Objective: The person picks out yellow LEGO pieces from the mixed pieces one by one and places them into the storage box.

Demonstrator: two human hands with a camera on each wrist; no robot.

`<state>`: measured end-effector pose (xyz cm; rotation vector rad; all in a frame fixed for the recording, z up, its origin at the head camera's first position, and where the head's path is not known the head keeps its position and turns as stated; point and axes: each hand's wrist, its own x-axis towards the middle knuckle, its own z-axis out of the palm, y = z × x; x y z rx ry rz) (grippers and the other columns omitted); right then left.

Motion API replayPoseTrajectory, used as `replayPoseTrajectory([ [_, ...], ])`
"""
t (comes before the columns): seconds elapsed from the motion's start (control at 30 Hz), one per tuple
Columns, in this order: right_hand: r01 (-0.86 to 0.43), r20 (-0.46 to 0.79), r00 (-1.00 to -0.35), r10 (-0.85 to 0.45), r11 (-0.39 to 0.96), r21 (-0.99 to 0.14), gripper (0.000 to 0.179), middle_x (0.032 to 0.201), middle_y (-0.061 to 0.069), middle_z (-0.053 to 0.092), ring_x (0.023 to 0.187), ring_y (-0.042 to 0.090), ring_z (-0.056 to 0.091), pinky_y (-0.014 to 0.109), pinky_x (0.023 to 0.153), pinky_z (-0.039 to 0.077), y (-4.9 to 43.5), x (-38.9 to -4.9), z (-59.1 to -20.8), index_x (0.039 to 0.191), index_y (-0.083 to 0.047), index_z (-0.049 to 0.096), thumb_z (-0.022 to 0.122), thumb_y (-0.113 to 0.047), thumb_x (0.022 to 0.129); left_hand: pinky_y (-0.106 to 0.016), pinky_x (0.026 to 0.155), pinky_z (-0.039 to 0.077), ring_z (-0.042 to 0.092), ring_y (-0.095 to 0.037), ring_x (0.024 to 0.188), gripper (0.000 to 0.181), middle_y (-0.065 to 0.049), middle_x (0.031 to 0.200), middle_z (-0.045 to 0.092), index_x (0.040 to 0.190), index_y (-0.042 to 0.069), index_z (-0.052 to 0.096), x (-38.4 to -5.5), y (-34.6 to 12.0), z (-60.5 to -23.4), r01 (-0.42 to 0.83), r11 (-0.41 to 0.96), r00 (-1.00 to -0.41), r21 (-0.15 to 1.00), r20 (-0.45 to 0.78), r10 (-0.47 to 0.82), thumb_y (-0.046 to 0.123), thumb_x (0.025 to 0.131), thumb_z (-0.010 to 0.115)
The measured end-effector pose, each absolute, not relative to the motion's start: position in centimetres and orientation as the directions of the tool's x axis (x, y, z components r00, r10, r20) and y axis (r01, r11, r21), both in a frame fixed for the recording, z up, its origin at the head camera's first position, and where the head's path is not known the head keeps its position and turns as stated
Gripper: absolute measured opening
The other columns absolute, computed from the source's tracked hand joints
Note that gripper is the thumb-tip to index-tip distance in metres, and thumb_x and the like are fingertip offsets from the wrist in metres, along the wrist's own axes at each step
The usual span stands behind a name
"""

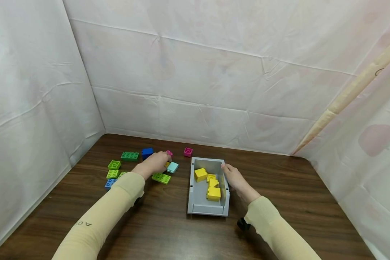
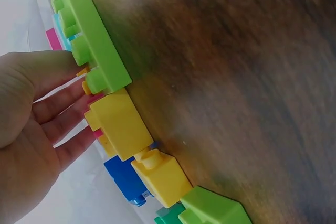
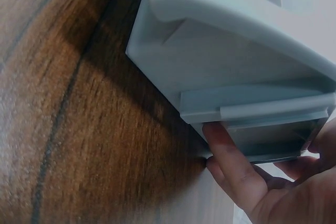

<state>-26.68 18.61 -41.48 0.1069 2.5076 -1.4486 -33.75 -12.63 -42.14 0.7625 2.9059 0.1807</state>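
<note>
My left hand [image 1: 153, 163] reaches down among loose toy bricks on the left, its fingers loosely extended and spread. In the left wrist view its fingers [image 2: 65, 121] lie behind a yellow brick [image 2: 122, 124] and a long lime-green brick [image 2: 100, 35]; another yellow brick [image 2: 164, 179] is close by. The hand hides these yellow bricks in the head view. Beside the fingers sits a light-blue brick [image 1: 172, 167]. My right hand [image 1: 236, 179] grips the right side wall of a grey bin [image 1: 208, 209], thumb at its rim, fingers [image 3: 231, 163] against its outside. Several yellow bricks [image 1: 213, 194] lie inside.
Around the left hand lie a dark green brick [image 1: 130, 156], a blue brick [image 1: 147, 153], lime-green bricks [image 1: 114, 165] and a lighter blue brick [image 1: 110, 183]. A pink brick [image 1: 188, 152] sits behind the bin. White sheeting [image 1: 195, 90] encloses the wooden table [image 1: 279, 195] at back and sides.
</note>
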Motion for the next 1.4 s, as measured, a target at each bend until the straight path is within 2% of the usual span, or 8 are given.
replayPoseTrajectory([
  [0.4, 0.184, -0.246, -0.968, -0.058, 0.507, -0.842, 0.055, 0.136, 0.025, 0.046, 0.109, 0.034, 0.056, 0.050, 0.071, 0.055, 18.5, -26.9, -41.5, 0.145, -0.004, 0.033, 0.032, -0.038, 0.103, -0.046, 0.092, 0.048, 0.058, -0.027, 0.110, 0.033, -0.009, 0.117, 0.064, 0.116, 0.008, 0.066, -34.0, -12.7, -42.6, 0.490, 0.864, -0.862, 0.112, -0.083, 0.500, 0.010, 0.083, 0.070],
  [0.8, 0.180, -0.240, -0.969, -0.055, 0.510, -0.841, 0.054, 0.135, 0.024, 0.048, 0.106, 0.032, 0.057, 0.048, 0.069, 0.055, 18.3, -27.0, -41.8, 0.145, -0.004, 0.034, 0.032, -0.039, 0.103, -0.045, 0.094, 0.047, 0.057, -0.027, 0.111, 0.033, -0.009, 0.117, 0.064, 0.118, 0.009, 0.066, -33.8, -12.6, -42.2, 0.469, 0.877, -0.873, 0.102, -0.098, 0.478, 0.013, 0.085, 0.069],
  [1.4, 0.181, -0.247, -0.967, -0.065, 0.507, -0.843, 0.056, 0.139, 0.023, 0.044, 0.111, 0.034, 0.055, 0.048, 0.071, 0.055, 18.4, -27.2, -41.9, 0.145, -0.004, 0.033, 0.032, -0.040, 0.102, -0.045, 0.087, 0.050, 0.057, -0.029, 0.106, 0.030, -0.010, 0.114, 0.065, 0.114, 0.010, 0.068, -33.4, -12.5, -41.1, 0.483, 0.875, -0.874, 0.021, -0.040, 0.484, 0.018, 0.085, 0.070],
])
